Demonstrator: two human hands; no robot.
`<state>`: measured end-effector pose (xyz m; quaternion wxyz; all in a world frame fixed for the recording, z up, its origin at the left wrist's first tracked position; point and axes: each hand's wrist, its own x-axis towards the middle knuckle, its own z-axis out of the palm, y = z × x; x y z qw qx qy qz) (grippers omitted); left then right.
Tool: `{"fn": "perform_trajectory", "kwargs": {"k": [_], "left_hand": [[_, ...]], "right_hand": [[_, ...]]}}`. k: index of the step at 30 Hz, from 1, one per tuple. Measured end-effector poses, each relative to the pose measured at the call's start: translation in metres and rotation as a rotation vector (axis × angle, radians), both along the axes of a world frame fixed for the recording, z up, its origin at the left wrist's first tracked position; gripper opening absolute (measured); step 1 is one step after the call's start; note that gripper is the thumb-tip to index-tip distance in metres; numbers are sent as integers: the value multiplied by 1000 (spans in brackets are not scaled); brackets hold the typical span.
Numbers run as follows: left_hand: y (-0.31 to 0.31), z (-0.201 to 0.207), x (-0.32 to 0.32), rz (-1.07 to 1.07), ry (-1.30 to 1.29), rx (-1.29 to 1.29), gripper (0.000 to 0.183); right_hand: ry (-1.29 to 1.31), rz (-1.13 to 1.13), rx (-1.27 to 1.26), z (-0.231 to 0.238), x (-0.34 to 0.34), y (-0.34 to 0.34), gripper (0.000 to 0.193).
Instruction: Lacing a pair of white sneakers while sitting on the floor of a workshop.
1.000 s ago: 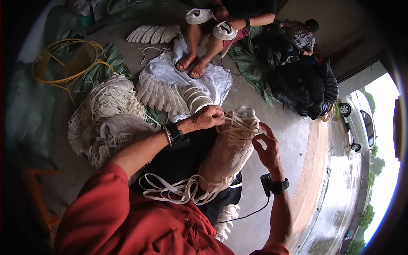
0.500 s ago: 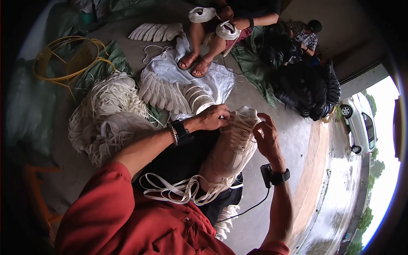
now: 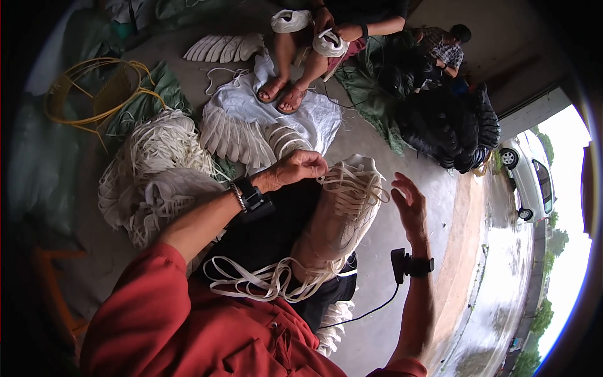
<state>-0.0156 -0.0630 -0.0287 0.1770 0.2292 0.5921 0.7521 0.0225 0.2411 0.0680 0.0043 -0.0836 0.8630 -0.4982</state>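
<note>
A cream shoe upper (image 3: 342,217) rests on my lap, with loose cream laces (image 3: 348,187) threaded across its top. My left hand (image 3: 295,168) pinches a lace at the upper's far end. My right hand (image 3: 411,207) hovers just to the right of the upper, fingers spread and holding nothing. More flat cream laces (image 3: 257,283) trail over my black-clad lap near my red sleeve. Both wrists carry dark bands.
A heap of cream laces (image 3: 154,173) lies to my left. Stacked cream uppers (image 3: 235,135) sit on a white sheet (image 3: 314,122) ahead. A seated person's sandalled feet (image 3: 282,94) rest there. Yellow hoops (image 3: 94,94), black bundles (image 3: 449,129) and a white car (image 3: 531,179) surround.
My right hand has let go of the upper and drawn away to the right with its fingers spread. My left hand keeps its hold on the lace.
</note>
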Motion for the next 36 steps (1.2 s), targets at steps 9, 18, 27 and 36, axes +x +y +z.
{"fn": "perform_trajectory", "kwargs": {"k": [9,18,27,36], "left_hand": [[20,26,-2,74,-201,-423,27],[-1,23,-7,48,-165,-334,15],[-20,-1,-9,332,-133,-249,12],[-12,17,23,151,-242,-411,21]], "right_hand": [[-180,-57,-23,-28,-45,-32,34],[-210,-31,-270,-33,-36,-12,37],[-179,-8,-214,-35,-32,-15,43],[-250,30,-498,-43,-58,-24,36]]}}
